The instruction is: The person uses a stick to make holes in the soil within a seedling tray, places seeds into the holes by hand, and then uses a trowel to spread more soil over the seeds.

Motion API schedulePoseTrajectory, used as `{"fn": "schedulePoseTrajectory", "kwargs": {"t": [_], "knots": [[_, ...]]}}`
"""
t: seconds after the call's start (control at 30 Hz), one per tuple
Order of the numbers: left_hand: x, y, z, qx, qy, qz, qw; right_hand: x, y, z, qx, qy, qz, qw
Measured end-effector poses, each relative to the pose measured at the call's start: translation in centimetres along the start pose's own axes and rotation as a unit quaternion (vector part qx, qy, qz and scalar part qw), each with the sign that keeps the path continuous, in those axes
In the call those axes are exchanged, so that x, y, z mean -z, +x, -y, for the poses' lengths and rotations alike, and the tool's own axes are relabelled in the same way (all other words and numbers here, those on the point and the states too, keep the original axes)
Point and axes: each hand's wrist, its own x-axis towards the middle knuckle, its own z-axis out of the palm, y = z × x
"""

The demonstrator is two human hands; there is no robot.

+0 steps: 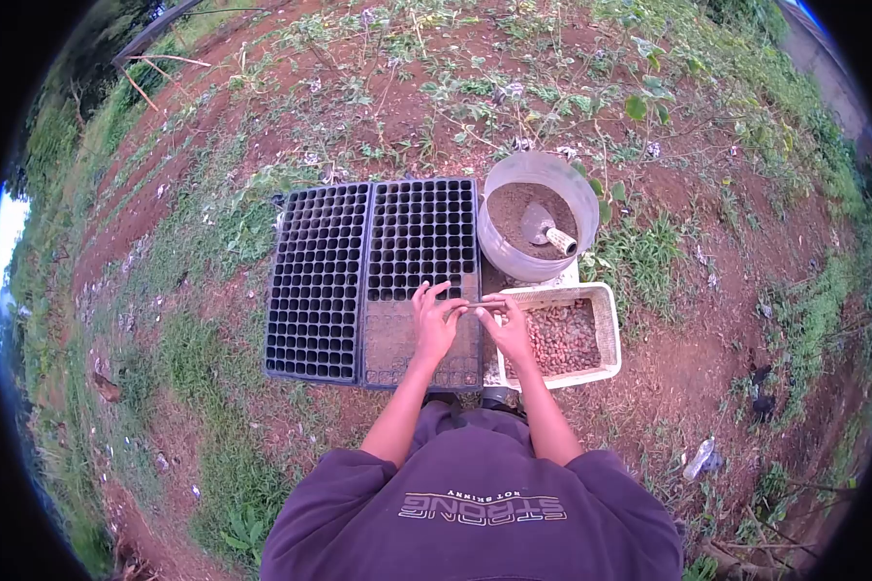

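Note:
Over the right seed tray point(422, 237), my left hand point(437, 318) and my right hand point(507, 326) pinch a thin brown stick point(484, 305) between them, one at each end. That tray has empty black cells in its upper part and soil-covered cells point(419, 339) in its lower part. A second black tray point(318, 281), its cells unfilled, lies against its left side. Right of my right hand stands a cream basket point(608, 334) holding many small reddish-brown pieces point(564, 339).
Behind the basket, a translucent round tub point(499, 247) holds soil and a scoop point(550, 230) with a light handle. Weeds and reddish ground surround the things. A clear plastic bottle point(700, 459) lies at the lower right.

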Motion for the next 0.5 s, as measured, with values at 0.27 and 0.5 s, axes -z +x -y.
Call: {"fn": "schedulePoseTrajectory", "kwargs": {"t": [0.27, 0.5], "knots": [[0.2, -0.2, 3.2, -0.025, -0.031, 0.085, 0.996, -2.9, -1.0, -1.8, -0.017, -0.107, -0.006, 0.994], [1.1, 1.0, 3.8, -0.038, -0.015, 0.098, 0.994, -3.3, -1.8, -1.6, -0.009, -0.111, -0.081, 0.990]]}}
